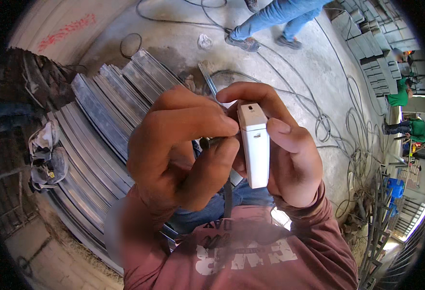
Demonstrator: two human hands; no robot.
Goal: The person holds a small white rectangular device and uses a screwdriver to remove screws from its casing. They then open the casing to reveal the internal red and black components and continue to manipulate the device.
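Observation:
My right hand (295, 157) grips a small white rectangular box (258, 157) upright, its thumb on one side and fingers round the other. A small dark slot shows in the box's top end, with another small mark on its narrow side. Close against the box, my left hand (171, 140) is closed, thumb and forefinger pinched together on a thin dark cable (204, 143). The fingertips hide the end of this cable at the box, so I cannot tell whether it touches. A dark strap or cord (228, 199) hangs below the hands, in front of my shirt.
Long metal profiles (94, 145) lie stacked at the left, with a crumpled bag-like bundle (47, 154) on them. Black cables (321, 118) coil over the concrete floor (183, 43). A person in jeans (270, 19) stands ahead. Grey blocks (365, 43) and people in green (418, 130) are at right.

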